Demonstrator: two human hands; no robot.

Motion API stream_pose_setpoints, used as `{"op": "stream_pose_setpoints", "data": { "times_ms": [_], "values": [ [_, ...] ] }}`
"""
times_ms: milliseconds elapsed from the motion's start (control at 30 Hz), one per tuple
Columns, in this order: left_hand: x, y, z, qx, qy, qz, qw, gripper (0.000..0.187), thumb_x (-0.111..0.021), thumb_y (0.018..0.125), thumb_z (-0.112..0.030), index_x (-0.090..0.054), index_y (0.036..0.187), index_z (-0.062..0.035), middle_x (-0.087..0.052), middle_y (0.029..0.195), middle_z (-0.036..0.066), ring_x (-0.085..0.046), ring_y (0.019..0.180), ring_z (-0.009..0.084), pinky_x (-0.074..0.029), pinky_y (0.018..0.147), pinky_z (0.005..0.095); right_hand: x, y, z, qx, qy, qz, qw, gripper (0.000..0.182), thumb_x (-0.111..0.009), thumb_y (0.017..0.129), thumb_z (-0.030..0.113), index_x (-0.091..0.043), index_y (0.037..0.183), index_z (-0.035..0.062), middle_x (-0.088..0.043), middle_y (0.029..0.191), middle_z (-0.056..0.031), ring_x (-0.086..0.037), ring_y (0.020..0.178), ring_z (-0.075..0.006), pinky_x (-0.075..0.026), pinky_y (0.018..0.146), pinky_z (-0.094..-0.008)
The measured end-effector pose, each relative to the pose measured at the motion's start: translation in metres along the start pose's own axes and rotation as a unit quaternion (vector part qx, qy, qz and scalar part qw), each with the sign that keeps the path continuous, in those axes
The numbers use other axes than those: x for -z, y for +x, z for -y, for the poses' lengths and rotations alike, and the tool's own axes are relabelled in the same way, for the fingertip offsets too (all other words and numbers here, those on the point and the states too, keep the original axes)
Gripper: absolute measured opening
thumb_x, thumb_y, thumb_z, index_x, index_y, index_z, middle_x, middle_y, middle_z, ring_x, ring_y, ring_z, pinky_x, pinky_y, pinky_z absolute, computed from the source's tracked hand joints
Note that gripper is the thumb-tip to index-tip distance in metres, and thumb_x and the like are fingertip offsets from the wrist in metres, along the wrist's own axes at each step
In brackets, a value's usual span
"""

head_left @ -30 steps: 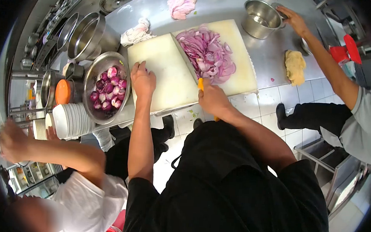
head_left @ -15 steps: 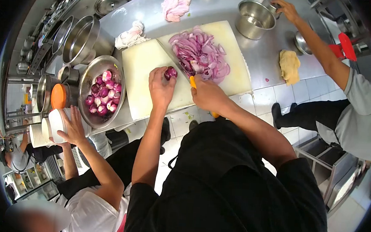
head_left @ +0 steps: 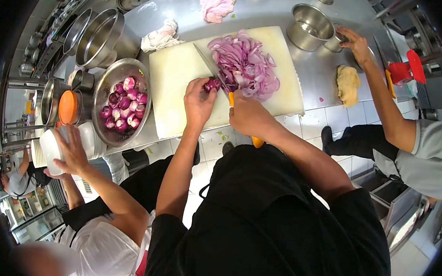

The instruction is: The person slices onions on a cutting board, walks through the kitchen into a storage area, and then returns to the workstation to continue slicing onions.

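Note:
My left hand [head_left: 199, 102] holds a peeled purple onion [head_left: 212, 85] on the white cutting board [head_left: 176, 79]. Wrapped round the orange handle of a knife [head_left: 209, 59] is my right hand [head_left: 251, 117]. The blade points up and to the left, its lower part beside the onion. Just right of the blade lies a heap of sliced purple onion [head_left: 248, 64]. A steel bowl [head_left: 100, 128] left of the board contains several whole peeled onions [head_left: 124, 103].
A pot [head_left: 311, 28], a yellow cloth [head_left: 347, 86], a pink cloth [head_left: 218, 4] and a white cloth [head_left: 161, 36] lie around the board. One co-worker's hand [head_left: 357, 45] touches a small pot at right; another co-worker's hands hold white containers [head_left: 52, 152] at lower left.
The held onion and my left hand have moved right, up to the blade. At right the co-worker's hand has come lower with the small pot. The other co-worker's white container has shifted left, apart from the stack.

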State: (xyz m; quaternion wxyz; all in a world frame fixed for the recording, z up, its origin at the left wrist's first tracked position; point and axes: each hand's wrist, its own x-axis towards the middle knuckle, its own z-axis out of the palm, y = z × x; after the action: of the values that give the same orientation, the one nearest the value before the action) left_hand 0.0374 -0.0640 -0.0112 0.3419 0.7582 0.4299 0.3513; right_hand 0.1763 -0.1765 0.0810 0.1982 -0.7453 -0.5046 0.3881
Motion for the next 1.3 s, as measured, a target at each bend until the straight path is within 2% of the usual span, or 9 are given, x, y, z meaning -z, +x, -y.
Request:
{"op": "stream_pose_setpoints", "data": {
  "times_ms": [167,267,400,500,700,900,933,1133,1300],
  "values": [
    [-0.003,0.001,0.007,-0.01,0.011,-0.006,1.0,0.033,-0.076,0.079,-0.005,-0.072,0.111,0.0,-0.068,0.114,0.016,-0.068,0.096,0.0295,-0.056,0.084,0.0358,-0.04,0.03,-0.024,0.014,0.016,-0.045,0.999,0.031,-0.054,0.095,0.013,-0.045,0.114,-0.0088,-0.067,0.093,-0.0345,-0.066,0.096,-0.0508,-0.05,0.086,-0.0568],
    [-0.003,-0.002,0.007,-0.023,0.006,-0.007,1.0,0.032,-0.076,0.08,-0.006,-0.072,0.11,0.0007,-0.068,0.112,0.016,-0.068,0.098,0.0304,-0.056,0.087,0.0363,-0.044,0.056,-0.035,0.055,-0.028,-0.078,0.995,0.031,-0.054,0.095,0.014,-0.045,0.114,-0.0094,-0.068,0.091,-0.0332,-0.069,0.087,-0.0478,-0.053,0.08,-0.0548],
    [-0.003,-0.001,0.007,-0.027,0.01,-0.019,0.999,0.026,-0.072,0.084,-0.004,-0.072,0.109,0.0017,-0.068,0.111,0.017,-0.068,0.097,0.0308,-0.056,0.087,0.0365,-0.006,0.048,-0.011,0.013,-0.019,-0.031,0.999,0.033,-0.052,0.094,0.013,-0.046,0.116,-0.0113,-0.069,0.087,-0.0304,-0.07,0.063,-0.0411,-0.057,0.06,-0.0487],
    [-0.004,-0.001,0.007,-0.021,-0.006,-0.026,0.999,0.022,-0.069,0.088,-0.002,-0.072,0.109,0.0024,-0.068,0.111,0.018,-0.068,0.096,0.0312,-0.056,0.086,0.0367,0.02,0.026,0.016,-0.045,0.007,0.062,0.997,0.033,-0.053,0.093,0.012,-0.046,0.116,-0.011,-0.069,0.089,-0.0317,-0.071,0.075,-0.0432,-0.056,0.069,-0.0512],
    [-0.006,0.0,0.011,-0.016,-0.022,-0.031,0.999,0.02,-0.068,0.089,-0.002,-0.072,0.108,0.003,-0.069,0.11,0.018,-0.069,0.094,0.031,-0.056,0.084,0.0367,-0.017,0.02,0.0,-0.004,-0.01,-0.014,1.0,0.034,-0.055,0.091,0.011,-0.045,0.116,-0.0103,-0.068,0.096,-0.0346,-0.066,0.098,-0.0497,-0.051,0.087,-0.0557],
    [-0.005,0.0,0.011,-0.031,-0.005,-0.034,0.999,0.019,-0.068,0.088,-0.001,-0.071,0.106,0.0035,-0.069,0.109,0.017,-0.07,0.09,0.0294,-0.057,0.081,0.0358,-0.033,0.068,-0.017,0.001,-0.001,-0.038,0.999,0.037,-0.055,0.091,0.012,-0.045,0.119,-0.0105,-0.067,0.101,-0.0355,-0.065,0.099,-0.0503,-0.051,0.087,-0.056],
    [-0.005,0.001,0.011,-0.04,-0.006,-0.034,0.999,0.019,-0.068,0.088,-0.001,-0.071,0.106,0.0036,-0.069,0.108,0.017,-0.07,0.089,0.0288,-0.057,0.08,0.0355,-0.025,0.069,-0.019,0.047,-0.027,-0.058,0.997,0.035,-0.053,0.091,0.011,-0.046,0.119,-0.011,-0.068,0.099,-0.0336,-0.07,0.087,-0.0458,-0.055,0.078,-0.0533],
    [-0.004,0.0,0.006,-0.018,-0.027,-0.037,0.999,0.017,-0.069,0.089,-0.001,-0.071,0.105,0.0035,-0.07,0.108,0.015,-0.071,0.083,0.025,-0.058,0.075,0.0332,0.03,0.018,0.028,-0.049,0.014,0.083,0.995,0.032,-0.05,0.088,0.006,-0.048,0.114,-0.0119,-0.069,0.09,-0.0289,-0.07,0.06,-0.0341,-0.055,0.056,-0.0452],
    [-0.006,0.001,0.015,-0.019,-0.037,-0.034,0.999,0.016,-0.07,0.089,-0.002,-0.071,0.104,0.0033,-0.07,0.107,0.015,-0.071,0.085,0.0253,-0.058,0.075,0.0332,-0.002,0.014,0.011,-0.01,-0.025,0.016,0.999,0.035,-0.054,0.085,0.007,-0.047,0.115,-0.0116,-0.069,0.094,-0.0332,-0.071,0.084,-0.0436,-0.056,0.076,-0.0515]
  ]
}}
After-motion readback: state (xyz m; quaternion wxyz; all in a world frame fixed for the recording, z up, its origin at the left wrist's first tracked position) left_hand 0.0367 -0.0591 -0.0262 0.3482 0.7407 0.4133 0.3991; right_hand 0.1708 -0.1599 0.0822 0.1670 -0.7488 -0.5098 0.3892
